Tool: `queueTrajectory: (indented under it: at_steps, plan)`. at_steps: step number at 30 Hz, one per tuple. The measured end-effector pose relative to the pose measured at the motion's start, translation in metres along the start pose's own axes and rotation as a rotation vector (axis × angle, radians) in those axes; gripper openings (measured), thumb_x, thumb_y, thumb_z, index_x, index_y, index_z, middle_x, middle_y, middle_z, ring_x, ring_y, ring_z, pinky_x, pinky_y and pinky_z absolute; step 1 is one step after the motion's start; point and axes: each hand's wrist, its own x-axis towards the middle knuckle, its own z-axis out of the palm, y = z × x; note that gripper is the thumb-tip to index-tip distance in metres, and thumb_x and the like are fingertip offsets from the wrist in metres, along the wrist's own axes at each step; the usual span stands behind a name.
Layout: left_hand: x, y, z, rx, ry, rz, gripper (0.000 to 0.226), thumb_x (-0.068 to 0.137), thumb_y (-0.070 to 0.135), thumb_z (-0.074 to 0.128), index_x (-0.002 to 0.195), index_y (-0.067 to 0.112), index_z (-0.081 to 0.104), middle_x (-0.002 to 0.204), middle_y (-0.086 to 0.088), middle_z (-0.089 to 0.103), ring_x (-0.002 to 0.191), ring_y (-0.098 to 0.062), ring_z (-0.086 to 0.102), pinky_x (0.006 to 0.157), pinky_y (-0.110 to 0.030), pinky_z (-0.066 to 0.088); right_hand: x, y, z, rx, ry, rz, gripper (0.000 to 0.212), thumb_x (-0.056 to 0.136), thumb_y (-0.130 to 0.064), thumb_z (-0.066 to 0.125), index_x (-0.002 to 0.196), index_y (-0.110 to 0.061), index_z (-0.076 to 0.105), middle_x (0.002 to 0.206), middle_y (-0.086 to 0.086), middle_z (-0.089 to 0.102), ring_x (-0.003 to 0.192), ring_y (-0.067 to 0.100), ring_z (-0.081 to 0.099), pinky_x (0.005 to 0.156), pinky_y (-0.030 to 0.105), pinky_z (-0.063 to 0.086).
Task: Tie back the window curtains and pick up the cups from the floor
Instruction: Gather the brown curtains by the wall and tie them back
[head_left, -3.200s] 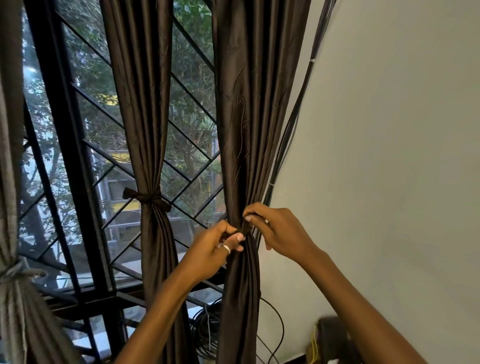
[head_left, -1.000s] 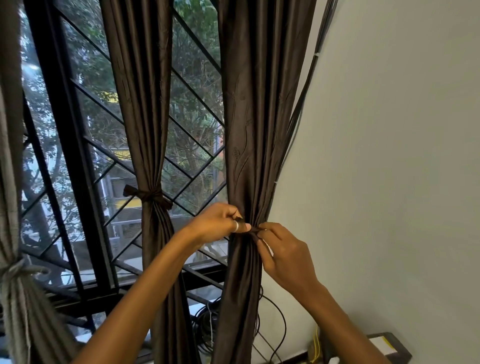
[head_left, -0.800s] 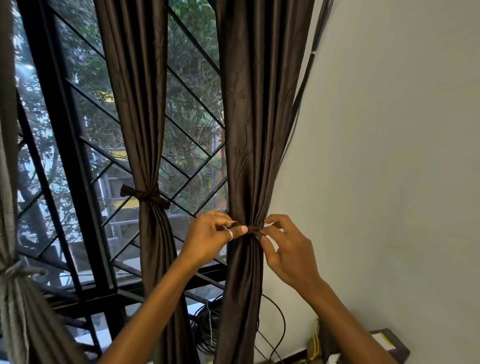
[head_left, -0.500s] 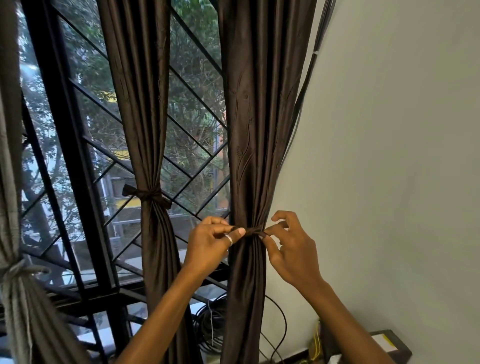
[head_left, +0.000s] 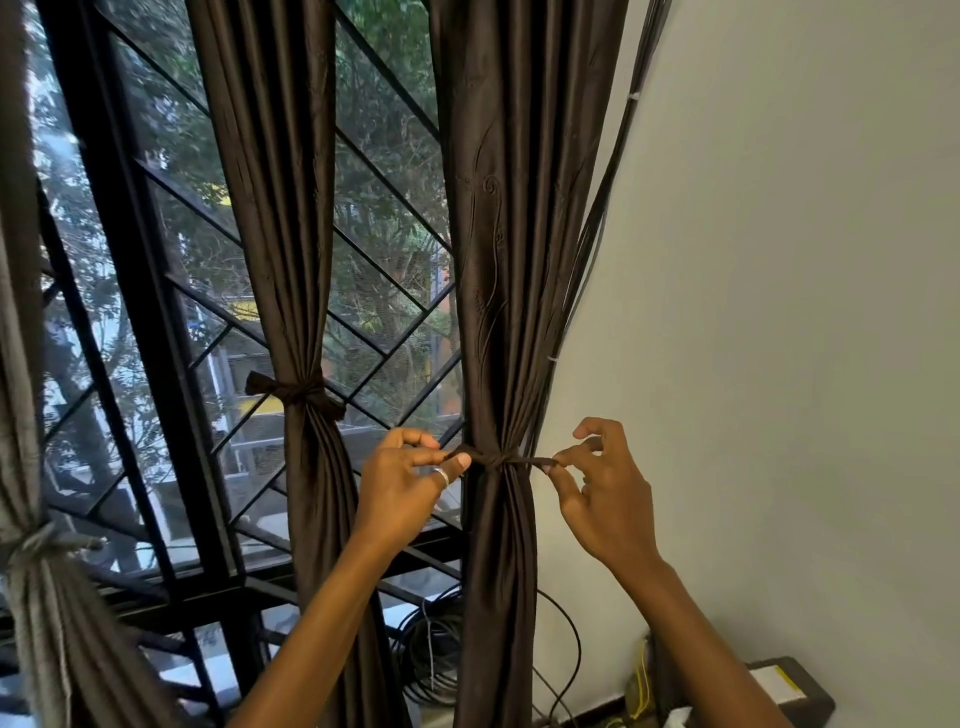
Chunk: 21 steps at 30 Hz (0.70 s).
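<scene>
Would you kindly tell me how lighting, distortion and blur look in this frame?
Head view: daylight behind the window frame backlights the scene, leaving the curtain dark; head view: wide-angle distortion seems to bow the cables by the wall; head view: the left hand and right hand, pinching the tie, show no evident motion blur.

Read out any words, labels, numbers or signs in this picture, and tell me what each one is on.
Nothing here can be read.
White and yellow label on the dark box at lower right: too small and blurred to read.
Yellow patch outside the black-barred window: blurred, no letters can be made out.
</scene>
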Motion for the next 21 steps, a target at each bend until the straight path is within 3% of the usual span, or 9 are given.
queueTrajectory:
  at_steps: [6,8,15,21]
  plan:
    - [0.002,0.001,0.003,0.052,0.022,0.011,0.01,0.084,0.034,0.077,0.085,0.024,0.078,0.102,0.011,0.055,0.1,-0.01,0.059,0.088,-0.041,0.055,0.0,-0.001,0.006,0.048,0.012,0.021,0.01,0.084,-0.021,0.081,0.088,-0.02,0.072,0.116,-0.011,0.05,0.085,0.004,0.054,0.055,0.031,0.057]
    - [0.001,0.002,0.005,0.063,0.022,0.025,0.014,0.086,0.033,0.075,0.091,0.021,0.079,0.102,0.009,0.055,0.102,-0.006,0.057,0.089,-0.036,0.052,0.001,0.0,0.008,0.086,0.005,0.044,0.009,0.085,-0.022,0.08,0.09,-0.021,0.072,0.113,-0.013,0.05,0.087,0.005,0.055,0.059,0.032,0.058]
    - [-0.02,0.002,0.028,-0.114,0.011,-0.181,0.028,0.091,0.038,0.068,0.117,0.027,0.064,0.116,0.011,0.058,0.099,-0.007,0.064,0.088,-0.039,0.059,-0.003,0.002,0.021,0.264,-0.02,0.225,0.011,0.089,-0.027,0.074,0.094,-0.032,0.066,0.107,-0.013,0.054,0.095,0.001,0.059,0.071,0.028,0.057]
    - [-0.07,-0.02,0.03,-0.19,-0.025,-0.3,0.03,0.095,0.029,0.063,0.124,0.023,0.057,0.107,0.012,0.065,0.097,-0.001,0.064,0.091,-0.035,0.057,-0.035,0.003,0.032,0.412,-0.097,0.423,0.009,0.092,-0.026,0.072,0.099,-0.023,0.067,0.108,-0.009,0.061,0.094,-0.008,0.06,0.077,0.006,0.047]
